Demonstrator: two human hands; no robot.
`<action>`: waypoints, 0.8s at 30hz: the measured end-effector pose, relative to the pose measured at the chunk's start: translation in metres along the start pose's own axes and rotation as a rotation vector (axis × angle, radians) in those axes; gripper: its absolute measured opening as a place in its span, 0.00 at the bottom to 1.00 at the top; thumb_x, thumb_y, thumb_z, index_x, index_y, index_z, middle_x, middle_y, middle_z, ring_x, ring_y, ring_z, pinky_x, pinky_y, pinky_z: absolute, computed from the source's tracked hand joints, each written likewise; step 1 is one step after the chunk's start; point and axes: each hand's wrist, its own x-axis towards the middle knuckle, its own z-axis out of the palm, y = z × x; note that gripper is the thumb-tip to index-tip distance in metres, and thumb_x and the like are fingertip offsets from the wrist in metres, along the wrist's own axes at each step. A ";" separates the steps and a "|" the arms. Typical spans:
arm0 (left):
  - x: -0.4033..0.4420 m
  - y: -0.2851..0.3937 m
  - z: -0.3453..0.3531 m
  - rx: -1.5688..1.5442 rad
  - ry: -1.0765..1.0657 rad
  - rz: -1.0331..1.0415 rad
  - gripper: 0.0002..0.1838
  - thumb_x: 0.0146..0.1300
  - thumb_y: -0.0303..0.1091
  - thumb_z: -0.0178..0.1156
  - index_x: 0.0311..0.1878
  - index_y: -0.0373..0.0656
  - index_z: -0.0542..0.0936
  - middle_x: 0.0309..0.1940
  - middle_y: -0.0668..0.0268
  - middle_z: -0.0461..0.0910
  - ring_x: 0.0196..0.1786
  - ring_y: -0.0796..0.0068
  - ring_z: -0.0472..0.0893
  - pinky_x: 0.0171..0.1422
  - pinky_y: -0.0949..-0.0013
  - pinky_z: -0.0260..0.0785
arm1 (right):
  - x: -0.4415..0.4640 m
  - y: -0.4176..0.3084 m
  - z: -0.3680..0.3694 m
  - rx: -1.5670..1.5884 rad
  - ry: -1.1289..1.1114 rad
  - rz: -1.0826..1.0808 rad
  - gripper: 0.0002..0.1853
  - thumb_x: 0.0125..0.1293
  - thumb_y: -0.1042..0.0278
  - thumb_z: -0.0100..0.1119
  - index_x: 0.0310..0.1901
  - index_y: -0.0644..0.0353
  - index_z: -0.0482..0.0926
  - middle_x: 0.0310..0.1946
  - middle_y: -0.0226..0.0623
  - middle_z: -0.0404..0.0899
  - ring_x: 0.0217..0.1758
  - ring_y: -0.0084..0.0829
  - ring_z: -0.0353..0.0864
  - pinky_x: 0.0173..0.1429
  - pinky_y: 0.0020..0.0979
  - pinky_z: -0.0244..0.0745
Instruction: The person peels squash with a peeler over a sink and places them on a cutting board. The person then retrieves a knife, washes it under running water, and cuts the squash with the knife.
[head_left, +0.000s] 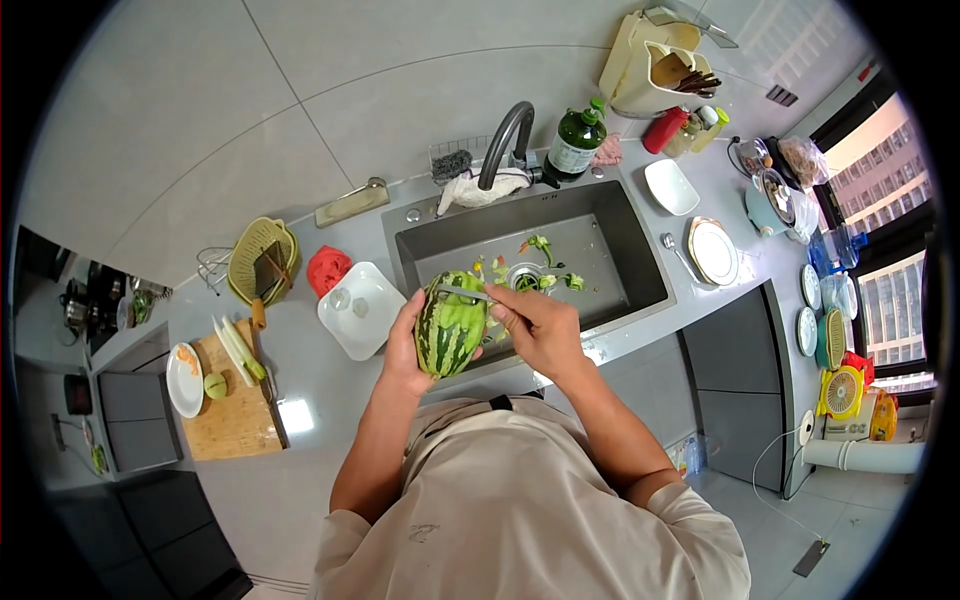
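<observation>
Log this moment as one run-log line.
left hand: grip on green striped melon | right hand: grip on slim grey tool against melon | rectangular grey metal sink: leafy green scraps inside

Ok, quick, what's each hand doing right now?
Left hand: closed, holding the oval green melon with dark stripes.
Right hand: closed on a slim grey metal tool at the melon's upper part.
</observation>
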 end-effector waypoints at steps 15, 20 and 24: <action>-0.005 -0.001 -0.010 0.003 -0.053 0.060 0.35 0.84 0.56 0.52 0.81 0.38 0.73 0.72 0.44 0.82 0.69 0.39 0.85 0.74 0.38 0.80 | 0.010 0.015 -0.009 -0.057 0.022 0.265 0.14 0.80 0.67 0.71 0.62 0.57 0.91 0.41 0.44 0.93 0.34 0.32 0.88 0.43 0.33 0.82; 0.004 -0.009 -0.021 0.149 0.016 0.200 0.39 0.81 0.61 0.60 0.81 0.40 0.73 0.76 0.49 0.79 0.73 0.43 0.83 0.78 0.38 0.77 | 0.005 -0.002 -0.010 0.164 0.027 0.109 0.15 0.77 0.68 0.74 0.62 0.57 0.92 0.43 0.47 0.94 0.34 0.37 0.91 0.43 0.34 0.85; -0.001 -0.006 -0.004 -0.112 -0.114 0.067 0.38 0.82 0.61 0.59 0.83 0.45 0.72 0.75 0.51 0.80 0.73 0.49 0.84 0.76 0.34 0.77 | 0.004 -0.004 -0.006 0.145 -0.038 -0.011 0.15 0.75 0.71 0.74 0.61 0.58 0.92 0.44 0.46 0.94 0.37 0.38 0.93 0.44 0.34 0.87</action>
